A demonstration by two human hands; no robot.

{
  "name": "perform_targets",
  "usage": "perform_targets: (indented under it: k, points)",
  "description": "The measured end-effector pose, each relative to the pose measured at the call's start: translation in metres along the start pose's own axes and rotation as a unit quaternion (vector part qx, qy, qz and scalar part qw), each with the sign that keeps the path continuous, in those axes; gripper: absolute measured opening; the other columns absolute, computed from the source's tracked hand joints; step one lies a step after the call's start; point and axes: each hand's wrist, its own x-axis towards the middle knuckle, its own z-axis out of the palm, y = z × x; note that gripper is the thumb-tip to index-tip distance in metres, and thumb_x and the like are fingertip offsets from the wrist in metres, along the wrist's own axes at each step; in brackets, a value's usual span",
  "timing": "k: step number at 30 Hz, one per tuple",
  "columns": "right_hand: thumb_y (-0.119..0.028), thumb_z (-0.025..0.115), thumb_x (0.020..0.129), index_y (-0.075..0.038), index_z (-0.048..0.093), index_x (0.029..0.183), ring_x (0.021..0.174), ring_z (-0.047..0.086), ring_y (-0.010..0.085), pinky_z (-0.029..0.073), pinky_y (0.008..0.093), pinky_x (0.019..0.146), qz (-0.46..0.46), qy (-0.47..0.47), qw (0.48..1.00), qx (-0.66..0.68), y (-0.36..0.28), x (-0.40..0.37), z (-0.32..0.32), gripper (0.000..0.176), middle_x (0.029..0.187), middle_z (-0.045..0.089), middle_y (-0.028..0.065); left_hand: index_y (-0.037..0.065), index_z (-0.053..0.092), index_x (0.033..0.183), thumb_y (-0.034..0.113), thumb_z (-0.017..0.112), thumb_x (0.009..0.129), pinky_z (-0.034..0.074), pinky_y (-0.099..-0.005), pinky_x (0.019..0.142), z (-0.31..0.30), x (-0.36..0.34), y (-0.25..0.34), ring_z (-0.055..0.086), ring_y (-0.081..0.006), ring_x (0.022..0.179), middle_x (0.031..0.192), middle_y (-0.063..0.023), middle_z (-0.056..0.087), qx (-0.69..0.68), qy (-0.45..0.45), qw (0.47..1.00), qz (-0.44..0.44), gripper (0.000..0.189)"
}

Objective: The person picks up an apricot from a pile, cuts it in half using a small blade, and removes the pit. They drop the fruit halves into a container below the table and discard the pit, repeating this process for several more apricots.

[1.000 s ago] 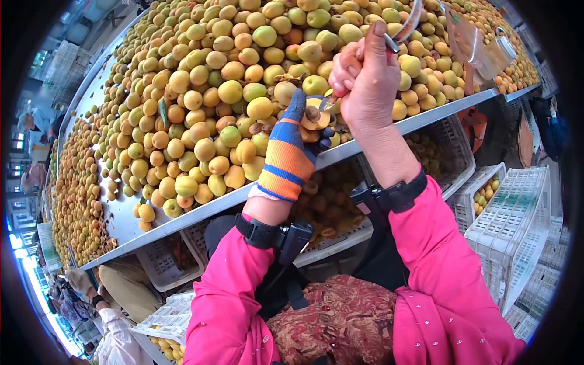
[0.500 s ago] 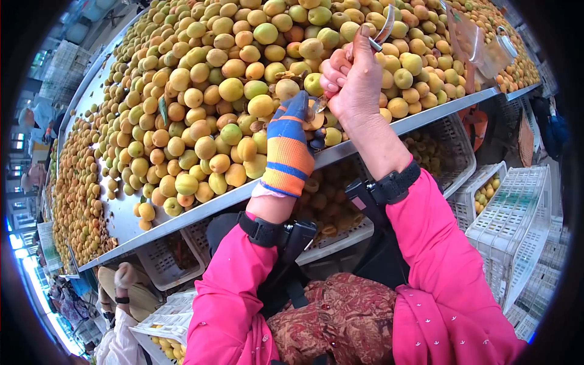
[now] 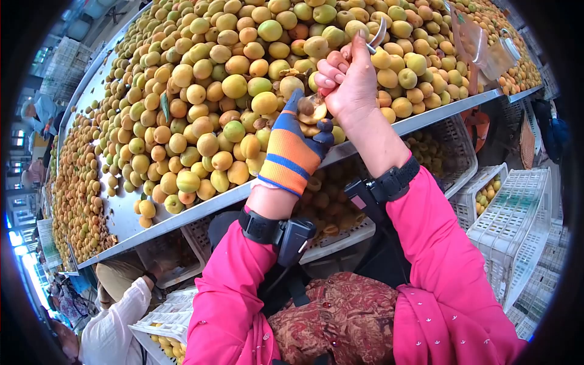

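My left hand point(image 3: 297, 145), in an orange and blue striped glove, holds an apricot cut open point(image 3: 313, 114) with its brown pit point(image 3: 305, 106) showing between thumb and fingers. My bare right hand point(image 3: 350, 79) is closed on a small curved knife point(image 3: 378, 36), whose blade points up and away from the left hand. The two hands are close together at the table's near edge. Under and beyond them lies a large heap of yellow, orange and green apricots point(image 3: 207, 91).
The metal table's rim point(image 3: 182, 223) crosses below the heap. Under it are crates, one with cut apricots point(image 3: 331, 213). White crates point(image 3: 508, 225) stand at right. A plastic jar point(image 3: 500, 58) sits on the fruit. At lower left, a co-worker's white sleeve point(image 3: 118, 322) reaches under the table.
The fruit in my left hand now shows open with its pit exposed, and that hand has turned slightly. The knife's blade has swung. The co-worker has leaned in toward the crate.
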Motion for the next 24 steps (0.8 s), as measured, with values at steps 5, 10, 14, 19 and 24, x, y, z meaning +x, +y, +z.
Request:
perform_targets:
  k: [5,10,14,19,24]
  points:
    - [-0.038,0.051,0.09,-0.015,0.036,0.069,0.038,0.029,0.0088,0.024,0.0236,0.035,-0.043,0.067,0.995,0.059,-0.006,0.011,0.001,0.034,0.052,0.03,-0.0043,0.008,0.053,0.102,0.014,0.058,0.083,0.049,-0.0273,0.063,0.019,-0.016,-0.006,0.056,-0.0205,0.068,0.086,-0.0084,0.057,0.102,0.021,0.987,0.121,0.021]
    - [-0.029,0.063,0.085,-0.009,0.051,0.082,0.042,0.037,0.0035,0.027,0.0189,0.036,-0.033,-0.075,0.948,-0.306,-0.021,0.001,0.003,0.023,0.058,0.044,-0.0036,0.005,0.052,0.11,0.01,0.059,0.083,0.05,-0.0312,0.076,0.029,-0.027,0.024,0.058,-0.0205,0.092,0.102,-0.0078,0.056,0.237,0.071,0.913,0.325,0.029]
    - [-0.028,0.067,0.081,-0.005,0.057,0.086,0.047,0.041,0.003,0.032,0.0189,0.042,0.027,-0.092,0.922,-0.376,0.005,-0.016,0.004,0.025,0.058,0.047,-0.0053,0.007,0.051,0.113,0.011,0.056,0.083,0.05,-0.0336,0.08,0.016,-0.018,0.028,0.056,-0.0192,0.097,0.103,-0.0075,0.055,0.149,0.033,0.916,0.372,0.031]
    - [-0.03,0.068,0.078,-0.004,0.063,0.079,0.06,0.056,0.0129,0.045,0.0273,0.057,-0.17,-0.019,0.826,-0.536,-0.042,0.01,-0.016,0.026,0.067,0.06,0.0021,0.006,0.054,0.11,0.014,0.054,0.08,0.048,-0.0341,0.083,0.022,-0.056,0.043,0.057,-0.0184,0.095,0.103,-0.0074,0.057,0.364,-0.137,0.857,0.337,0.031]
    - [-0.043,0.07,0.071,-0.004,0.062,0.088,0.078,0.063,0.0292,0.049,0.0371,0.069,-0.142,-0.071,0.487,-0.859,-0.058,-0.01,-0.023,0.043,0.081,0.065,0.013,0.003,0.057,0.11,0.012,0.065,0.075,0.046,-0.0286,0.079,0.021,-0.093,0.006,0.057,-0.0178,0.093,0.099,-0.0102,0.058,0.767,-0.239,0.559,0.208,0.037]
